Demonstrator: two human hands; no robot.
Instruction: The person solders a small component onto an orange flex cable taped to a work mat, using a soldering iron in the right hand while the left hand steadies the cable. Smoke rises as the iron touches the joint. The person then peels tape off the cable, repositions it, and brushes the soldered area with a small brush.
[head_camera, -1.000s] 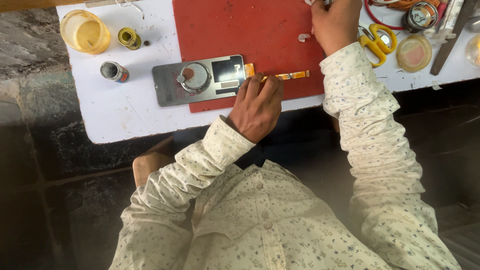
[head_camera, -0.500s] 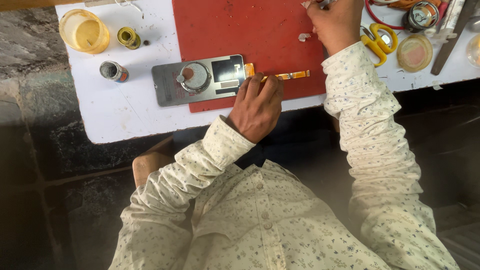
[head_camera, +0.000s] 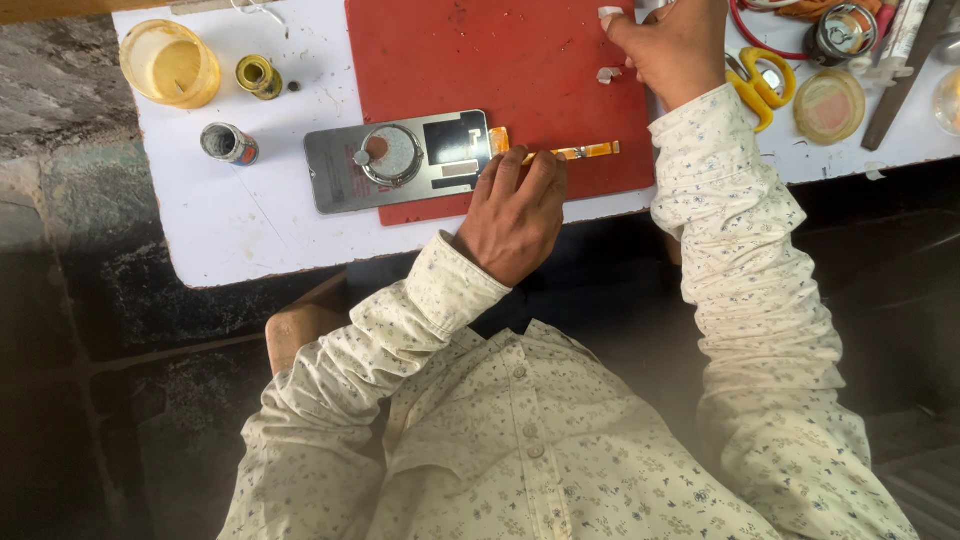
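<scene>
An opened grey phone body (head_camera: 400, 160) with a round metal part on it lies across the left edge of a red mat (head_camera: 500, 60). An orange flex strip (head_camera: 590, 151) runs right from it. My left hand (head_camera: 515, 215) presses its fingertips down on that strip beside the phone. My right hand (head_camera: 670, 45) is at the mat's far right corner, fingers closed around a small pale object (head_camera: 610, 13) that is partly cut off by the frame's top edge. A small white scrap (head_camera: 607, 74) lies on the mat just below that hand.
On the white table (head_camera: 230, 240) stand a yellow cup (head_camera: 170, 65), a small yellow bottle (head_camera: 258, 76) and a small grey tin (head_camera: 228, 143) at left. Yellow-handled scissors (head_camera: 760, 85), a round lid (head_camera: 828, 105), a can (head_camera: 845, 28) and a dark file (head_camera: 900, 75) lie at right.
My right hand has shifted slightly toward the table's far edge. My left hand stays pressed on the orange strip.
</scene>
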